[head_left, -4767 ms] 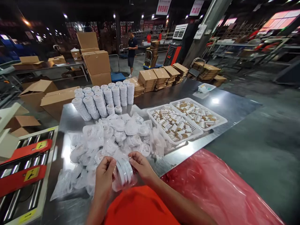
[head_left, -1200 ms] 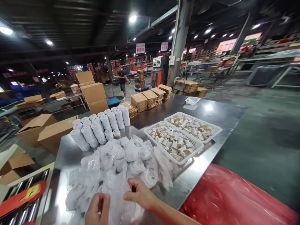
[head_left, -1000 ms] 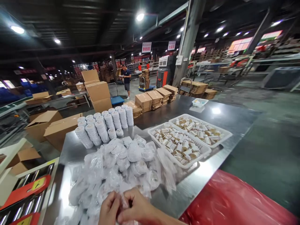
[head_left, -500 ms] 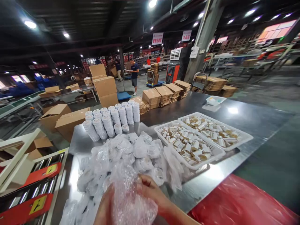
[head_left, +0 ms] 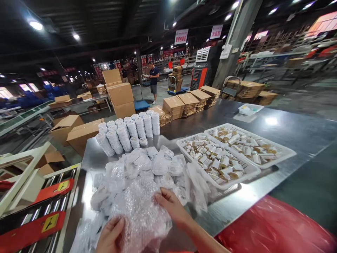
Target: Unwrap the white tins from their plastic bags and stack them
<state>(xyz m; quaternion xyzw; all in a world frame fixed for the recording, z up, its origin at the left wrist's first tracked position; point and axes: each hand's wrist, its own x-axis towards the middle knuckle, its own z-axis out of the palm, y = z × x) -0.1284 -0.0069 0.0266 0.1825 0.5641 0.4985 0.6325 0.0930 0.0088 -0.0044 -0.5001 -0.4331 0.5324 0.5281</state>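
Note:
Between my hands, at the bottom of the head view, is a clear bubble-wrap bag (head_left: 143,214). My left hand (head_left: 112,233) grips its left side with thumb and fingers. On the opposite side, my right hand (head_left: 170,203) pinches the upper right edge. Whether anything lies inside the bag cannot be made out. Just beyond it is a heap of wrapped white round pieces (head_left: 142,161) in clear plastic. Stacks of white discs (head_left: 123,138) stand behind that heap. Some flat clear bags (head_left: 197,186) lie to the right of the heap.
Two white baskets (head_left: 251,172) of small white-and-gold rolls sit on the metal table (head_left: 289,123). Flattened cartons (head_left: 172,108) line its far edge. A roller conveyor (head_left: 47,211) runs at left, red plastic (head_left: 273,225) lies at lower right. A person (head_left: 153,80) stands in the background.
My hands have moved apart, spreading the bubble-wrap bag wider between them. My left hand shows more fully now. The whole view has shifted slightly.

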